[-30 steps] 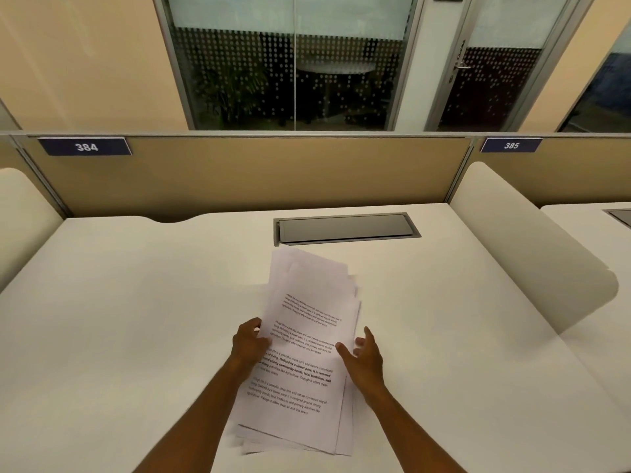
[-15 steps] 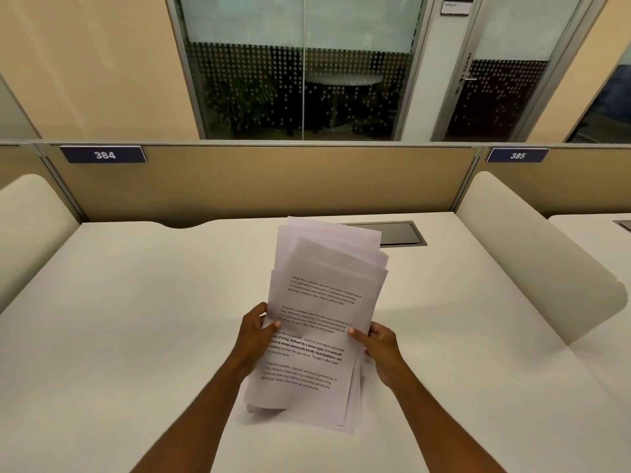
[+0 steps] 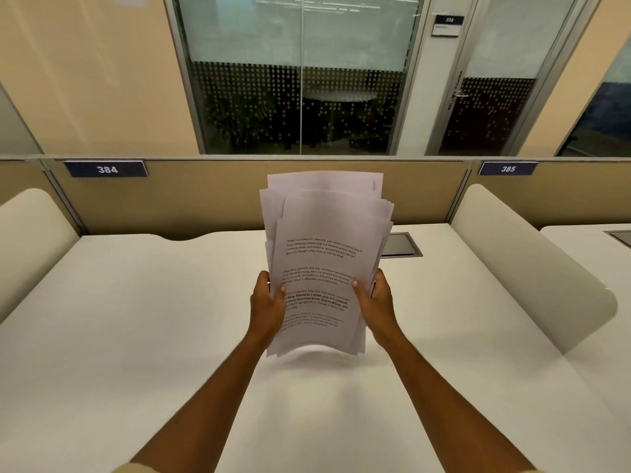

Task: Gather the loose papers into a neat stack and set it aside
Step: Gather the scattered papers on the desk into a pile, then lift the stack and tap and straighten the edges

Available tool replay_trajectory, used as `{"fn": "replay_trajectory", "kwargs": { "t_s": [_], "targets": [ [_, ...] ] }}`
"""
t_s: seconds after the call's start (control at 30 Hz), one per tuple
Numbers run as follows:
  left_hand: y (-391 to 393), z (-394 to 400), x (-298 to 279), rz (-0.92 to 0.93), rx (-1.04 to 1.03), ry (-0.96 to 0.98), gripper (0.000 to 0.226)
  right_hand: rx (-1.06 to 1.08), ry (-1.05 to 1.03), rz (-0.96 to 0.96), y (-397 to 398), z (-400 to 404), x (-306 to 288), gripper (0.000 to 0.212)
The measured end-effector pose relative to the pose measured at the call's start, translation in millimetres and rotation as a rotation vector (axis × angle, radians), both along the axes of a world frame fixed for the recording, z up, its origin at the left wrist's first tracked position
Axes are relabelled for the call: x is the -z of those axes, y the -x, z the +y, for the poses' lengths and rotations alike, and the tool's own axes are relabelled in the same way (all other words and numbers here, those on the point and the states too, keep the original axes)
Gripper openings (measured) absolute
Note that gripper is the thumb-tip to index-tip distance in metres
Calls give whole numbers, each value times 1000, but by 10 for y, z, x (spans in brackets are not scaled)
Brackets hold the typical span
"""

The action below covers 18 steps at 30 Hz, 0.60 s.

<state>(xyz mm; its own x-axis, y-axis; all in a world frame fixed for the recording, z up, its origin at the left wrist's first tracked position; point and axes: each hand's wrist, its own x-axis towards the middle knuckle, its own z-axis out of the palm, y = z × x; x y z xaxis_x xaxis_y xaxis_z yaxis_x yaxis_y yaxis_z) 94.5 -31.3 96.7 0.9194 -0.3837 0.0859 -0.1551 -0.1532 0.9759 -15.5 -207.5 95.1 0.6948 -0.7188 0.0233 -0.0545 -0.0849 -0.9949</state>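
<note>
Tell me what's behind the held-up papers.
Behind the papers: the tan divider and the desk's grey hatch, of which only the right end shows. The rest is covered.

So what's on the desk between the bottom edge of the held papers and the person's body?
Nothing: in the head view, bare white desk runs below the papers, crossed only by the forearms behind the left hand and right hand.
</note>
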Motion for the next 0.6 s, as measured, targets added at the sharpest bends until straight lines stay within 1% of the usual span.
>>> {"fn": "replay_trajectory", "kwargs": {
  "t_s": [0.13,0.33,0.4,0.6],
  "targets": [
    [52,-16,8,-38,28,68,32,-8,-19,-91,-28,23,-69,29],
    [112,1,89,-65,31,95,45,-14,-39,-97,-2,60,-3,31],
    [117,10,120,-62,34,96,45,-13,-46,-95,15,75,46,34],
    [121,31,212,-48,34,70,33,-39,-53,-57,66,116,135,35]
  ]
}}
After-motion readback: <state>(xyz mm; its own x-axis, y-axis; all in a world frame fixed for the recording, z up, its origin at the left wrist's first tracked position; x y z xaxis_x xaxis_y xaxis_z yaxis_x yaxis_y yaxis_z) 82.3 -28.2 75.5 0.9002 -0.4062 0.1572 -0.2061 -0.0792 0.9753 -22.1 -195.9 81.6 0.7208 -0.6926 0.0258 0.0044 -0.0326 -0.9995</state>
